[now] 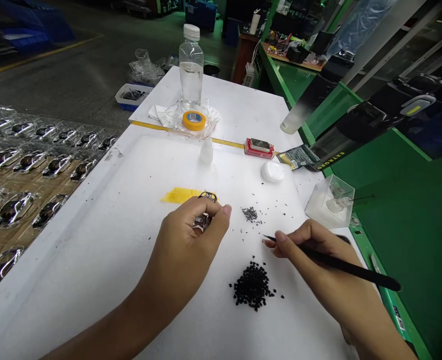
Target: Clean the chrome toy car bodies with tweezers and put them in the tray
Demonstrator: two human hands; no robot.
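Note:
My left hand (181,235) grips a small dark metal-and-plastic part (203,221) between thumb and fingers, and most of the part is hidden. My right hand (311,245) holds a slim black pointed tool (350,267), like tweezers, with its tip (266,237) just above the white mat (104,260). Close to that tip lies a small heap of tiny dark bits (249,214), with stray specks around it. A larger pile of black granules (252,286) sits below it, nearer me. A strip of yellow tape (178,195) lies on the mat beyond my left hand.
Further along the white bench stand a water bottle (191,65), a yellow tape roll (194,120), a red-and-silver component (259,148) and a white rounded case (272,171). A clear plastic box (331,201) is at right; blister-packed dark parts (18,165) fill the left.

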